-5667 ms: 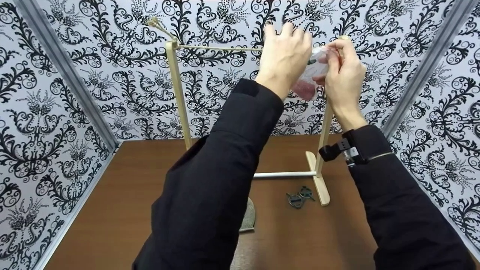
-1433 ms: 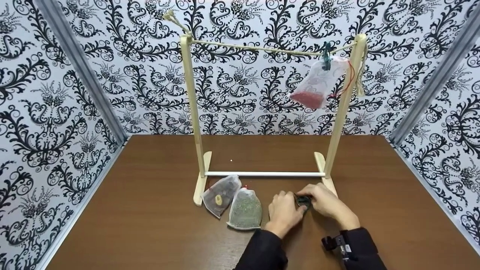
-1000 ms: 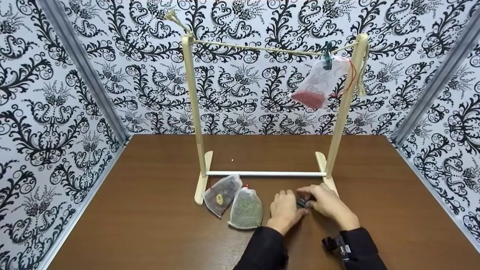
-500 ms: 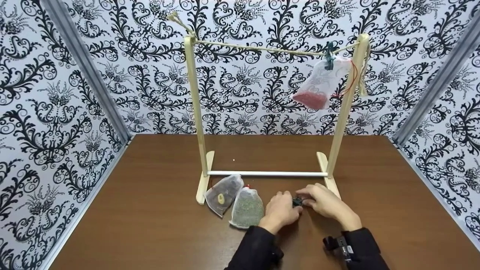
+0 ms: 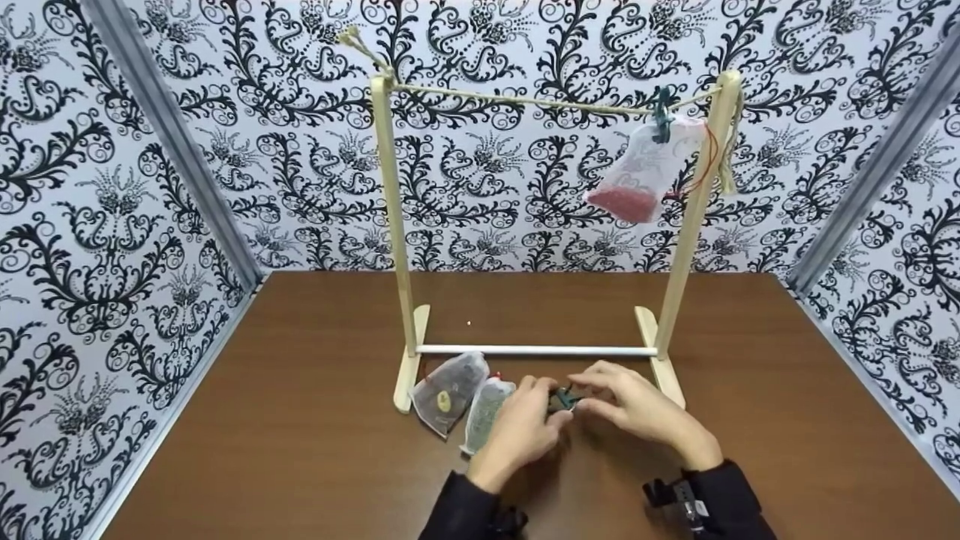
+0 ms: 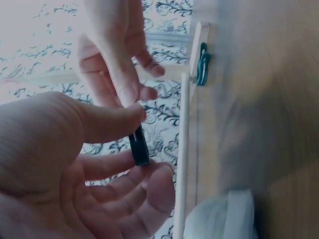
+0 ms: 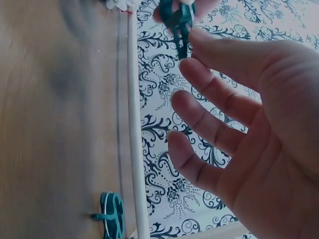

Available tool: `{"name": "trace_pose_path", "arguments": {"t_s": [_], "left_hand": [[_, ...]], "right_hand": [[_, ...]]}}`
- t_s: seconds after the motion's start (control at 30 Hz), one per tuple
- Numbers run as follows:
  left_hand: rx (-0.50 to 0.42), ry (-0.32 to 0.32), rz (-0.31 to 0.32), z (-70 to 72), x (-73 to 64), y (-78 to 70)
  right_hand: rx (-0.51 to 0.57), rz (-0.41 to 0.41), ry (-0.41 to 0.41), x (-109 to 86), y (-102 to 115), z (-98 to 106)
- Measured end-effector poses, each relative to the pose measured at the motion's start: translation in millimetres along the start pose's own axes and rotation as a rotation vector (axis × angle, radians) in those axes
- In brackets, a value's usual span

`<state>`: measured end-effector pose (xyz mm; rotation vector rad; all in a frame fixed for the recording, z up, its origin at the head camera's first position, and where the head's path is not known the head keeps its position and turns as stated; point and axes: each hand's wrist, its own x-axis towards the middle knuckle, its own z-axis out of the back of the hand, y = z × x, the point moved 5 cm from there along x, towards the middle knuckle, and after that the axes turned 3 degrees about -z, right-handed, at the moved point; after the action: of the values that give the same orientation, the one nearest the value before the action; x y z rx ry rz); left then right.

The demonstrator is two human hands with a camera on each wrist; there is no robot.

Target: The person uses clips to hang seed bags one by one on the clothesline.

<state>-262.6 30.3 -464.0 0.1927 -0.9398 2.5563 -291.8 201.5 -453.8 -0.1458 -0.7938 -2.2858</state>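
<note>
- The dark green clip [image 5: 562, 400] is small and glossy; the right wrist view shows it ending in two narrow prongs with a slim gap between them, while the left wrist view makes it look almost black, with a pale streak along its side.
- I have it between my two hands, raised off the brown table [image 5: 315, 450] and in front of the white bar [image 5: 536, 350] of the wooden stand [image 5: 397, 217].
- My left hand [image 5: 521, 429] grips it: thumb on one side, forefinger curled under the other, the clip's body spanning the space between them.
- My other left fingers bend loosely below, their tips turned inward.
- My right hand [image 5: 637, 409] comes in at the prong end, thumb and forefinger close together; I cannot tell whether they pinch the prongs or sit just beside them.
- My remaining right fingers are spread apart and gently bent, holding nothing.
- A second green clip [image 7: 112, 216] lies on the table near the white bar, well apart from the fingers.
- Just beside my left hand lies a mesh bag with green filling [image 5: 486, 411], partly covered by it.
</note>
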Motion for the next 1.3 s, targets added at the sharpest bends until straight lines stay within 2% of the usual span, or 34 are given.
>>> {"name": "trace_pose_path", "arguments": {"t_s": [0.2,0.37,0.57,0.97,1.2,1.3], "left_hand": [[-0.01,0.088,-0.133,16.6,-4.1,11.3],[-0.032,0.164,-0.176,25.2,-5.2,18.3],[-0.031,0.179,-0.193,27.0,-6.8,20.6],[-0.04,0.203,-0.218,24.7,-7.1,22.7],[-0.082,0.254,-0.171,26.0,-10.7,27.4],[-0.073,0.247,-0.181,25.3,-8.2,25.2]], "right_hand": [[0.061,0.009,0.05,3.1,3.7,-6.8],[0.112,-0.008,0.102,3.8,2.9,-11.1],[0.135,-0.029,0.144,4.3,3.5,-15.5],[0.137,-0.001,0.104,3.8,4.2,-17.2],[0.124,0.004,0.115,4.0,3.6,-21.9],[0.097,0.017,0.105,3.4,4.3,-19.7]]}}
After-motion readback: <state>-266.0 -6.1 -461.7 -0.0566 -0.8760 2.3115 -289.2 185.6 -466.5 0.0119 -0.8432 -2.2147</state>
